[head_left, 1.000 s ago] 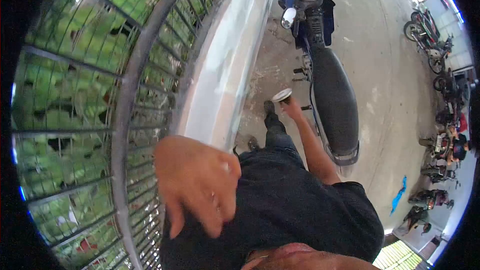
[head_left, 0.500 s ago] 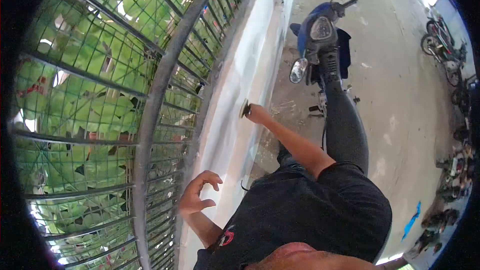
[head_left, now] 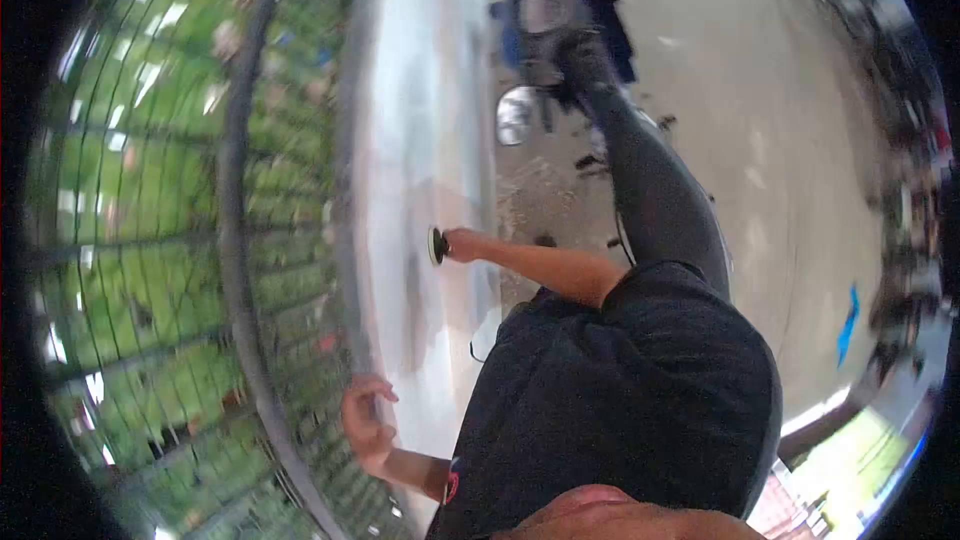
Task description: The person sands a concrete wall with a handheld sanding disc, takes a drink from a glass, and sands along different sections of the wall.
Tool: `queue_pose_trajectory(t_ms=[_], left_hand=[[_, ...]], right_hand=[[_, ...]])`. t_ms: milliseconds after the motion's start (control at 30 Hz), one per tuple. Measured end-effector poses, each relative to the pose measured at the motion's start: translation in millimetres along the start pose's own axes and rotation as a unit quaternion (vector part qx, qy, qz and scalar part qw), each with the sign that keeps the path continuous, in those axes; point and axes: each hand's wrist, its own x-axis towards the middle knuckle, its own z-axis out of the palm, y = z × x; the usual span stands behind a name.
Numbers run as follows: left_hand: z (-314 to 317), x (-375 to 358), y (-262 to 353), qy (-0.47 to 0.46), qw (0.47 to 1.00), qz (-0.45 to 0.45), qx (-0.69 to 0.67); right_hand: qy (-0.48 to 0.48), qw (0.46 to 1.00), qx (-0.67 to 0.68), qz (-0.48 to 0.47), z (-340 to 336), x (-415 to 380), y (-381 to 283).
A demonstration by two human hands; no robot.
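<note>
My right hand [head_left: 461,244] is closed on a round, pale-faced pad with a dark back [head_left: 437,246], seen nearly edge-on. The pad's face is turned to the white, patchy wall [head_left: 400,130] and overlaps it in this view. My left hand [head_left: 368,425], empty with loosely curled fingers apart, hangs lower down by the top of the wall, close to the metal railing [head_left: 238,240].
Ahead to the right of the wall stands a blue scooter [head_left: 520,0] with a long dark seat [head_left: 665,180]. Green plants [head_left: 140,270] show behind the railing. Parked motorbikes [head_left: 850,10] line the far right, and a blue strip [head_left: 848,328] lies on the concrete floor [head_left: 770,190].
My view has swung and blurred, so the scooter sits higher and further left. The right hand with the pad has shifted left across the wall; the left hand appears slightly lower and further left.
</note>
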Motion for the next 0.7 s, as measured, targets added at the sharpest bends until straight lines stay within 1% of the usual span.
queue_pose_trajectory(t_ms=[33, 67, 100, 167, 233, 267, 300, 333, 367, 400, 467, 500, 533, 567, 600, 633, 667, 700], left_hand=[[3, 2, 2, 0.012, 1.000, 0.015, -0.007], [1, 6, 0, -0.005, 1.000, 0.012, 0.005], [3, 12, 0, -0.035, 0.999, 0.020, 0.010], [8, 18, 4, -0.062, 0.997, 0.011, 0.034], [20, 29, 12, -0.113, 0.993, 0.014, 0.038], [31, 30, 16, -0.140, 0.989, 0.030, 0.048], [42, 29, 18, -0.169, 0.983, 0.044, 0.057], [53, 28, 18, -0.199, 0.977, 0.049, 0.056], [62, 27, 17, -0.224, 0.970, 0.071, 0.055], [72, 25, 16, -0.246, 0.963, 0.095, 0.052], [90, 22, 15, -0.297, 0.946, 0.120, 0.052], [100, 20, 13, -0.317, 0.937, 0.134, 0.056], [102, 29, 8, -0.354, 0.907, 0.213, 0.080], [99, 37, 1, -0.288, 0.902, 0.321, -0.001], [116, 16, 31, -0.243, 0.900, 0.338, -0.130], [133, -4, 60, -0.200, 0.872, 0.366, -0.256], [149, -25, 89, -0.157, 0.828, 0.402, -0.358], [160, -39, 120, -0.172, 0.752, 0.463, -0.438]], right_hand=[[-0.019, 0.999, -0.002, 0.039, -13, -23, 3], [-0.039, 0.996, -0.005, 0.078, -27, -46, 6], [-0.053, 0.995, 0.011, 0.087, -22, -66, 28], [-0.044, 0.980, 0.145, 0.129, -16, -110, 84], [0.122, 0.949, 0.243, 0.161, -18, -173, 120], [0.119, 0.943, 0.252, 0.184, -39, -212, 115], [0.116, 0.934, 0.265, 0.209, -67, -260, 93], [0.161, 0.918, 0.259, 0.253, -94, -306, 59], [0.205, 0.898, 0.252, 0.296, -103, -345, 34], [0.231, 0.888, 0.255, 0.305, -89, -379, 29], [0.375, 0.840, 0.301, 0.252, -60, -450, 17], [0.396, 0.829, 0.299, 0.257, -52, -484, -6], [0.438, 0.762, 0.394, 0.270, -38, -519, -35], [0.470, 0.683, 0.486, 0.277, -19, -548, -58], [0.478, 0.670, 0.491, 0.287, 9, -576, -67], [0.497, 0.630, 0.526, 0.283, 37, -606, -74], [0.511, 0.590, 0.558, 0.282, 63, -637, -84], [0.507, 0.583, 0.558, 0.302, 89, -664, -94]])
